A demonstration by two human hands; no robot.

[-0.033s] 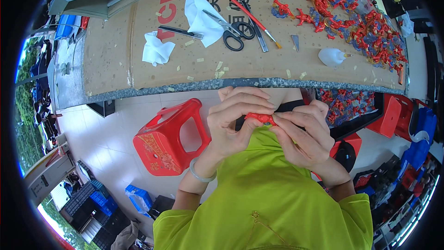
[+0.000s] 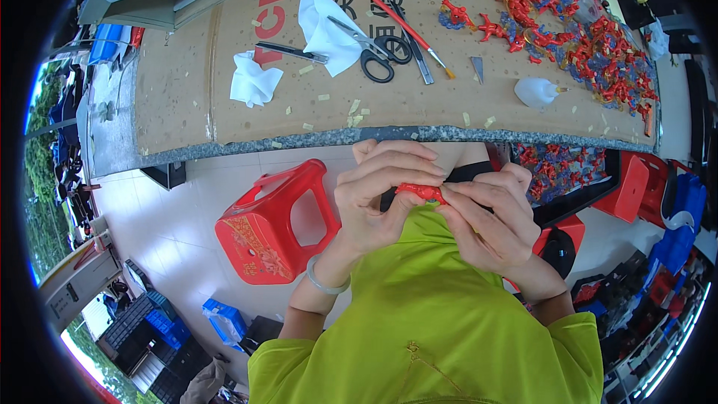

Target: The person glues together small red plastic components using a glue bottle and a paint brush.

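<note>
A small red plastic figure (image 2: 421, 193) is held between my two hands, just in front of the table edge and above my lap. My left hand (image 2: 383, 191) grips its left end between thumb and fingers, the other fingers curled above it. The thumb and fingertips of my right hand (image 2: 493, 213) pinch its right end. A hint of blue or green shows at its underside; the rest of its shape is covered by my fingers.
On the cardboard-covered table (image 2: 179, 97) lie scissors (image 2: 378, 63), tweezers (image 2: 292, 52), a red paintbrush (image 2: 389, 11), a cutter knife (image 2: 417, 56), white tissues (image 2: 254, 78) and a white squeeze bottle (image 2: 536, 93). Red figures (image 2: 598, 60) are heaped at the right. A red stool (image 2: 258, 247) stands at lower left.
</note>
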